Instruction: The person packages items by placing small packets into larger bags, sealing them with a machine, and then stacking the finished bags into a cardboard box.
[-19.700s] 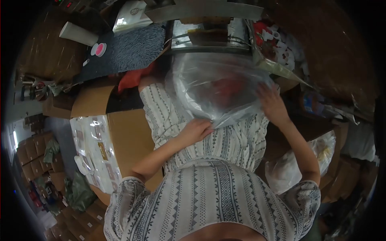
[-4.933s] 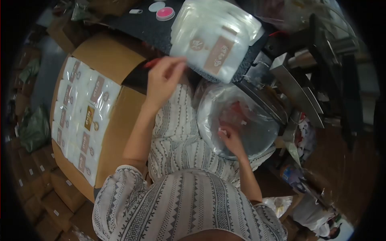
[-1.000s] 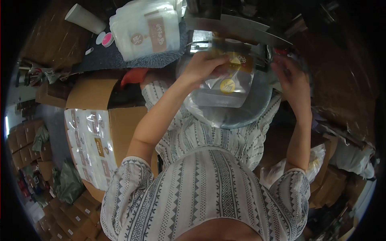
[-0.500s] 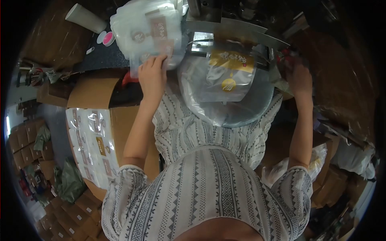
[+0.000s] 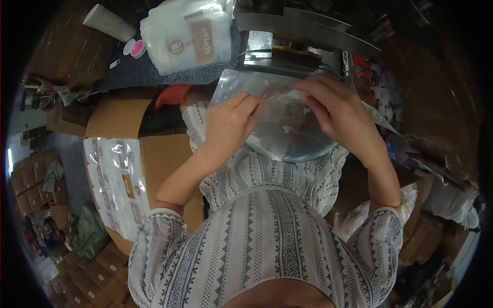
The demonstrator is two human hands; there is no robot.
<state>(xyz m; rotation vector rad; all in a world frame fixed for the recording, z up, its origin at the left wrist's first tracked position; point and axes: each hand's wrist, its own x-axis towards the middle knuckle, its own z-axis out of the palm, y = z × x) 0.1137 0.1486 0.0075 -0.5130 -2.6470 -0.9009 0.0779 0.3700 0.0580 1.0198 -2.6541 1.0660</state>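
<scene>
Over a round tray wrapped in clear plastic, both hands hold a clear plastic bag with brownish print. My left hand pinches its near edge, fingers closed. My right hand grips it on the right, with thumb and fingers bent together around the plastic. Just beyond the hands stands a metal machine with a long bar. To the left of the machine, a stack of printed plastic bags lies on a grey fluffy cloth.
An open cardboard box full of packed white pouches is at the left. A white cup lies on its side near a small pink-filled pot. Red items and plastic bags are on the right.
My left hand has come away from the stack with a bag, moving right and nearer. My right hand has moved left onto it. The gold-printed bag over the tray is gone from there.
</scene>
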